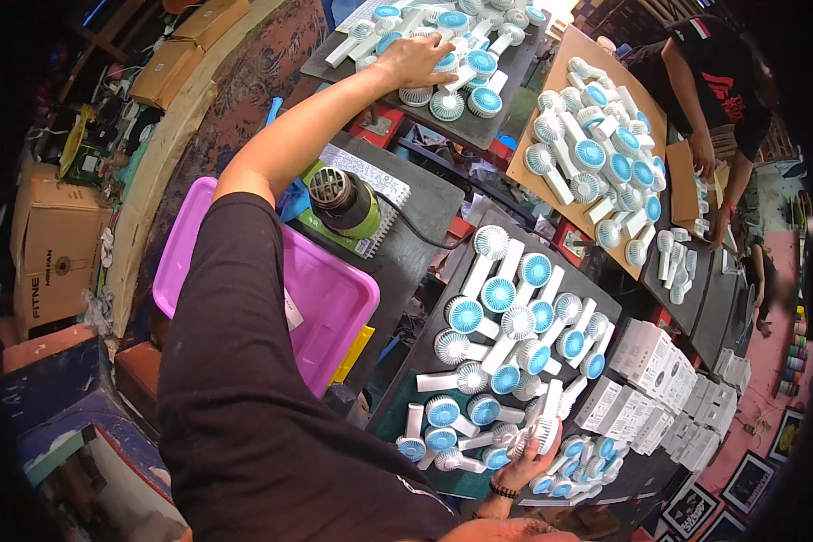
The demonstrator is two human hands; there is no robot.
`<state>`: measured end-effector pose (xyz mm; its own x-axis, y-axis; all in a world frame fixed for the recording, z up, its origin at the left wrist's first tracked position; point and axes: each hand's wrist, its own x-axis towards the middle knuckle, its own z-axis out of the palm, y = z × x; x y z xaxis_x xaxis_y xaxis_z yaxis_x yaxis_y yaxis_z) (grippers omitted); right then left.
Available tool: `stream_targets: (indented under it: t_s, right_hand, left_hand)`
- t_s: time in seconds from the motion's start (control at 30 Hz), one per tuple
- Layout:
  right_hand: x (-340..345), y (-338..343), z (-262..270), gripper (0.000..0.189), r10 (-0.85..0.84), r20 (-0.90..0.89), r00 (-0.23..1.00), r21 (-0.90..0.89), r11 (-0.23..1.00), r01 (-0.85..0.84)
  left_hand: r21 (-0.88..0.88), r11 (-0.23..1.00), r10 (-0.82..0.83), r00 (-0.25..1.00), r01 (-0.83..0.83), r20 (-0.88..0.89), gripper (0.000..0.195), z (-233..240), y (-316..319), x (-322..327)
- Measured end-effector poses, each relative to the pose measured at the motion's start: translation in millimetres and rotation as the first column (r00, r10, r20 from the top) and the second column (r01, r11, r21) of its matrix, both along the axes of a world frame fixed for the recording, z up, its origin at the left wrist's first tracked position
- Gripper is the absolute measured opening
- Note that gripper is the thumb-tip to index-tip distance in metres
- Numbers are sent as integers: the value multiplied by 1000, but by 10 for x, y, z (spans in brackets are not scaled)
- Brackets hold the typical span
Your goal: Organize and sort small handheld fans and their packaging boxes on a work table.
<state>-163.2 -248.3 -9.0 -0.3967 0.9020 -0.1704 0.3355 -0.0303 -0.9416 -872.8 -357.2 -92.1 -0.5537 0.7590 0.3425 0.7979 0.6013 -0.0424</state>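
Note:
At the top, my left hand [417,62] reaches over a pile of white handheld mini fans, its fingers spread around a blue-centred fan [445,63]; whether it grips the fan is unclear. Lower right, my right hand [538,455], with a dark bracelet at the wrist, holds white mini fans [545,427] upright, partly hidden by its fingers. Around and beyond it, many white and blue mini fans [498,294] lie across a dark table [440,339] and a green mat [396,413]. Another group of fans [589,154] covers a wooden board [569,54].
Left of the fans are a magenta plastic tray [339,291] and a green heat gun [342,200] on a spiral notebook [379,176], its black cord trailing right. White printed boxes [650,359] stand at the right. A co-worker's hands [711,162] are at an open carton [682,183].

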Motion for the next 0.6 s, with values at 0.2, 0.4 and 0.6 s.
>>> stream_targets:
  t_s: [0.2, 0.4, 0.6]
  right_hand:
    - [-16, 17, 11, 77, 6, -51, 999, 26, 1000, -5]
    - [-150, 158, 117, 79, 77, -74, 994, 62, 995, -72]
    - [-772, 606, 286, 84, 300, 48, 953, 345, 890, -298]
  left_hand:
    - [173, 981, 95, 994, -83, -59, 57, 297, -168, 17]
    - [507, 854, 15, 980, -115, 197, 43, 1054, -598, -114]
    - [522, 846, 3, 979, -110, 203, 35, 1805, -1182, 372]
